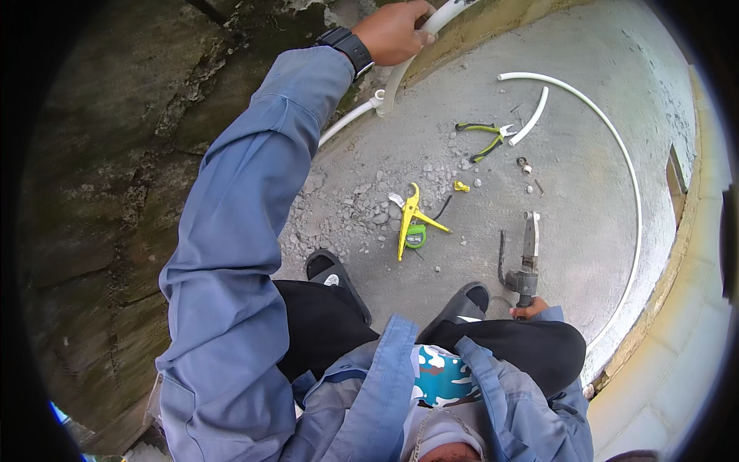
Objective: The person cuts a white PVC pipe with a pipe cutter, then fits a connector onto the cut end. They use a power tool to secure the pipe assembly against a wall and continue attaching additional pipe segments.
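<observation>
At the upper middle my left hand [394, 35] is closed around a thick white plastic pipe [445, 17]. Below the hand, the pipe's lower end meets a spot beside a white tee fitting [377, 100] on a thinner white pipe [343, 126] along the wall's foot. My right hand [529, 309], low on the right by my knee, grips the handle of a pipe-welding iron [525, 279]. Its flat metal plate [531, 235] points away from me and has a pale fitting at the tip.
On the concrete floor lie a yellow pipe cutter [412, 215], a green tape measure [416, 236], green-black pliers [488, 138], a short white pipe [530, 115] and a long white pipe [633, 177]. Rubble [339, 212] lies near my sandals. A mossy wall [115, 192] stands at left.
</observation>
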{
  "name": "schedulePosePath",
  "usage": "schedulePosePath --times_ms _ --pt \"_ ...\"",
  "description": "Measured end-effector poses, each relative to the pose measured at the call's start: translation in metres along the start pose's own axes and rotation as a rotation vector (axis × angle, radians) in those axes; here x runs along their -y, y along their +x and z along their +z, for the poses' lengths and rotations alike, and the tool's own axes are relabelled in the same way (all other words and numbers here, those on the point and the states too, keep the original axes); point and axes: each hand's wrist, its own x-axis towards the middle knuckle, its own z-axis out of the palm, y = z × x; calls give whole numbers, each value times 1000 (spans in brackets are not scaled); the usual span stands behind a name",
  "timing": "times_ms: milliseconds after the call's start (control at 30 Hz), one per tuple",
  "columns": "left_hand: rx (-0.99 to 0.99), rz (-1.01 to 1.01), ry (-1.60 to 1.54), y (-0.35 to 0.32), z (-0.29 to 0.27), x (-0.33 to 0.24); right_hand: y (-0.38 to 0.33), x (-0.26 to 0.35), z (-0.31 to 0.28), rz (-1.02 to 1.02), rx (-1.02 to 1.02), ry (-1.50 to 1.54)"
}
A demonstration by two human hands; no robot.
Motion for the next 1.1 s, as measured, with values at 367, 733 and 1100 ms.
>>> schedulePosePath --times_ms 367,733,1100 --pt "-93 -96 -72 -14 -9 16 20 0 50 -143 -419 708" --pt "-150 -7 -197 -23 26 80 -10 10 -55 -118 -676 763" --pt "-190 -33 -271 -27 16 75 -65 67 -130 -516 -478 609"
